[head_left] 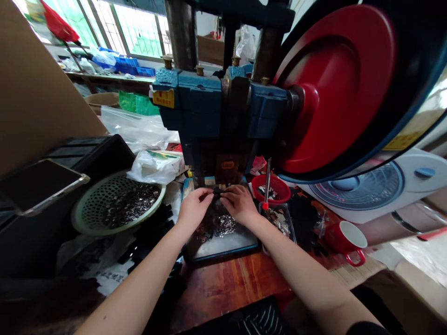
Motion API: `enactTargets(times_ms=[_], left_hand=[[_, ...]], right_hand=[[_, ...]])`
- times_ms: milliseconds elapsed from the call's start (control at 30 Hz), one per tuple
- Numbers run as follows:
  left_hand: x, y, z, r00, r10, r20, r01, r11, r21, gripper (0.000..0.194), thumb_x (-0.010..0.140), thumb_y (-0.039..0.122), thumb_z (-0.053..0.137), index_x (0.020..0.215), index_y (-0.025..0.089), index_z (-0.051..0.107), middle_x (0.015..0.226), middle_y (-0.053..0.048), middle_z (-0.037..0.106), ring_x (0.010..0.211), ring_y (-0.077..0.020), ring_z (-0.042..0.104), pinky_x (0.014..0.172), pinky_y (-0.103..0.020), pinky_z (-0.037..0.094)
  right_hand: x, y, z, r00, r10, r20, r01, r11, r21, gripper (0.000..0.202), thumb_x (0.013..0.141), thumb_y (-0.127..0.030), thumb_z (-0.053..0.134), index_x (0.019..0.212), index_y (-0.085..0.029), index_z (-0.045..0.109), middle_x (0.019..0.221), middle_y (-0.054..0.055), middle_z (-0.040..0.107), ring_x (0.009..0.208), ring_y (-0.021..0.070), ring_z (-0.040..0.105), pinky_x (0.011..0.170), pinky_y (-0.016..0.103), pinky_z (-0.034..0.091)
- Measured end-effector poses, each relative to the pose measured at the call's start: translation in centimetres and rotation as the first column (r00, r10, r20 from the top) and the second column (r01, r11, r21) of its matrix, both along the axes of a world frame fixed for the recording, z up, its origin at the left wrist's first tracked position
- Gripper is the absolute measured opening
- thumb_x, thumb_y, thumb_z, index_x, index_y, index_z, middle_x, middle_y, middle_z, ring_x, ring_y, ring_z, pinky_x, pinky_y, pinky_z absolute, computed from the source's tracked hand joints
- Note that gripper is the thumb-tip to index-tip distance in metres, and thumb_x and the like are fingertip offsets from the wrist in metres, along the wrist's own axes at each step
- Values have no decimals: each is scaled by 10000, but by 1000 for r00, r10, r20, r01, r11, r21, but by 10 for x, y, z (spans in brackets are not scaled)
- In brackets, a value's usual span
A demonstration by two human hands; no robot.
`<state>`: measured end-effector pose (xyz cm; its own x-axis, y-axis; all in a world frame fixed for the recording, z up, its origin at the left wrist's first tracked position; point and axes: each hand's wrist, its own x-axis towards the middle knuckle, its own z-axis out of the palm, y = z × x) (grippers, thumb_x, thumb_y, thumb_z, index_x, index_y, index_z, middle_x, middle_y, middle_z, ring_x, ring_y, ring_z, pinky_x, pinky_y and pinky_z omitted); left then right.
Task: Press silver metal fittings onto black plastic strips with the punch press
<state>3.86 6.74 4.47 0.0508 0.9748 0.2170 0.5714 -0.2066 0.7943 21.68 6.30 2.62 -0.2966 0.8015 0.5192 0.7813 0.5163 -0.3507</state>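
Under the head of a blue press (200, 104), my left hand (196, 203) and my right hand (239, 202) meet at a small black piece (217, 191). Its exact kind is too small to make out. The left thumb and forefinger pinch its left end. At its right end the right fingers are closed on it. Below my hands, a pile of small shiny metal parts (226, 224) lies on the press's flat base (223, 244), with some brownish bits to its left.
A green colander (82, 216) with small metal parts and a phone (42, 186) are at left. At right are a red bowl (284, 197), a clear tray (291, 232), a red lever tip (265, 205), a red mug (337, 239) and a fan (405, 186). The press's red flywheel (345, 93) looms above.
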Motion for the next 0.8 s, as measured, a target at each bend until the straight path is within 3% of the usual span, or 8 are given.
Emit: enactTargets(times_ms=[167, 433, 700, 800], left_hand=[[10, 11, -7, 998, -4, -63, 8, 999, 54, 238, 806, 344, 512, 895, 205, 682, 912, -34, 706, 842, -201, 633, 764, -314, 479], [13, 17, -16, 989, 51, -141, -32, 990, 135, 212, 784, 323, 538, 836, 200, 702, 899, -58, 690, 918, -243, 595, 869, -385, 423], [11, 25, -24, 982, 30, -188, -9, 994, 110, 214, 774, 309, 529, 867, 223, 702, 920, -52, 684, 945, -237, 587, 883, -372, 423], [12, 28, -24, 986, 4, -169, 13, 995, 97, 214, 770, 295, 527, 878, 216, 695, 918, -46, 684, 937, -224, 588, 870, -354, 431]], right_hand=[[4, 3, -9, 989, 11, -149, -8, 1000, 22, 243, 894, -271, 483, 1072, -234, 644, 1061, 55, 650, 1054, 194, 533, 932, 377, 410], [7, -3, -12, 1000, -3, -1, 3, 999, 42, 255, 882, -317, 509, 1101, -276, 634, 1131, 31, 632, 1145, 223, 469, 1025, 468, 305], [2, -6, 4, 991, -34, 131, 26, 997, 66, 250, 872, -400, 526, 1070, -302, 644, 1134, 27, 632, 1180, 257, 440, 1071, 538, 189], [-2, -4, 7, 992, -37, 117, 33, 999, 40, 238, 866, -410, 533, 1030, -290, 656, 1125, 24, 637, 1182, 255, 445, 1070, 527, 209]])
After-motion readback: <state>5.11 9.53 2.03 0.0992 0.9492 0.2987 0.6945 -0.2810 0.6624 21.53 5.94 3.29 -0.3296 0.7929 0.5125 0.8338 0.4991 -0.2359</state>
